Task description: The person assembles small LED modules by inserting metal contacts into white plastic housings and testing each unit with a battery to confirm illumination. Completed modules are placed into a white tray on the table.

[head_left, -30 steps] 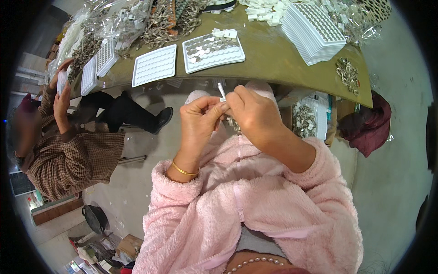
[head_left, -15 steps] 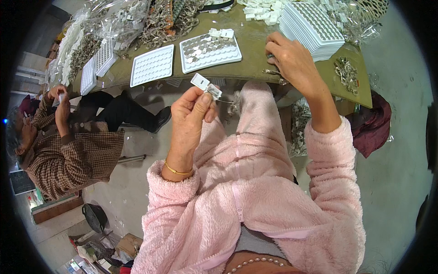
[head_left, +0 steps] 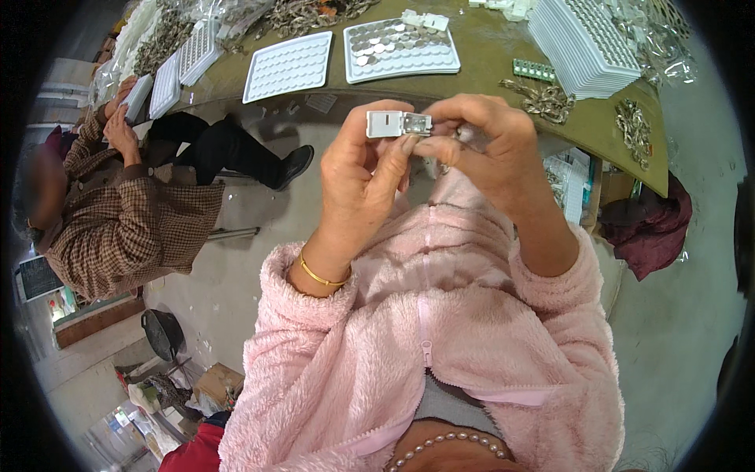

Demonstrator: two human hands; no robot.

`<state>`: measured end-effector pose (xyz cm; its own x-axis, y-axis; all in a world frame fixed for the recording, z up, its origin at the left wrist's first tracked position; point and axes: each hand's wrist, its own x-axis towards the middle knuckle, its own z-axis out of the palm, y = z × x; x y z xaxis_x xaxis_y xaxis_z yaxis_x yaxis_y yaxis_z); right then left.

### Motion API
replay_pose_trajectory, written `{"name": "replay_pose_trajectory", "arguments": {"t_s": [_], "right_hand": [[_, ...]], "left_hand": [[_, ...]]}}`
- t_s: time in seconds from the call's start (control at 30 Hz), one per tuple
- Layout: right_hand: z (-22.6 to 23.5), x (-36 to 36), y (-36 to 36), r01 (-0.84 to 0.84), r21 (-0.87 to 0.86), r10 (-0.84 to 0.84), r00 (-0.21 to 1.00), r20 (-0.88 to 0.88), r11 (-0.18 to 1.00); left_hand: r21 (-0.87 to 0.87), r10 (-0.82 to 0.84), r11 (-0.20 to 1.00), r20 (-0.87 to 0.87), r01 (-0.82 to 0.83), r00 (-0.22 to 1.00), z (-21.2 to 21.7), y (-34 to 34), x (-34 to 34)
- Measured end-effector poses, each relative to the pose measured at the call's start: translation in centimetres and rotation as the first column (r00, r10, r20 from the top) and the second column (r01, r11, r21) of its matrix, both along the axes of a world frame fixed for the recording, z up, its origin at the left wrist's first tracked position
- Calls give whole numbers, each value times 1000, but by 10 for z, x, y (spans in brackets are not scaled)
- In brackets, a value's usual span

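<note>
table [head_left: 489, 53], hand [head_left: 358, 169] seemingly pinch-closed on case [head_left: 385, 124]

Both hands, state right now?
Left hand: closed, holding an open small white case.
Right hand: fingers bent at the case's right end; can't tell whether they grip it.

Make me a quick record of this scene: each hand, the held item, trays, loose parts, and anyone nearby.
Left hand: holds the white case
Right hand: at the white case's right end
Held item: small, with its lid open to the left
Trays: disc tray, partly filled; second tray left of it; tray stack at right
Loose parts: green board strip and tangled bundle beside the stack
Nearby: co-worker at left
</note>
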<state>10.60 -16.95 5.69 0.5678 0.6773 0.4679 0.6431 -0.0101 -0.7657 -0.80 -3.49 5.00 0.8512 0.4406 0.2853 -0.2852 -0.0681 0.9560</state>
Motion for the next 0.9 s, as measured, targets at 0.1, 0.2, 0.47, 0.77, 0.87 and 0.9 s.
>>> {"name": "replay_pose_trajectory", "arguments": {"t_s": [0.1, 0.2, 0.47, 0.77, 0.87, 0.9], "right_hand": [[4, -2, 1, 24, 18, -22, 997, -79, 1000], [6, 2, 2, -29, 40, 29, 999, 18, 999], [1, 5, 8, -31, 208, 27, 999, 22, 978], [-1, -1, 4, 49, 131, -22, 980, -200, 990], [-4, 2, 3, -13, 177, 61, 962, -267, 984], [-4, 3, 2, -18, 186, 75, 950, -304, 982]], "left_hand": [[-41, -18, 999, -6, 18, 1000, 3, 4, -3], [-207, -52, 977, 0, 51, 999, 2, 6, -4], [-753, -265, 603, 124, 264, 956, -3, 14, 5], [-530, -128, 841, -2, 107, 992, 3, 6, 12], [-655, -197, 737, 25, 165, 980, 2, 8, 12], [-698, -218, 692, 44, 186, 975, 3, 8, 12]]}}
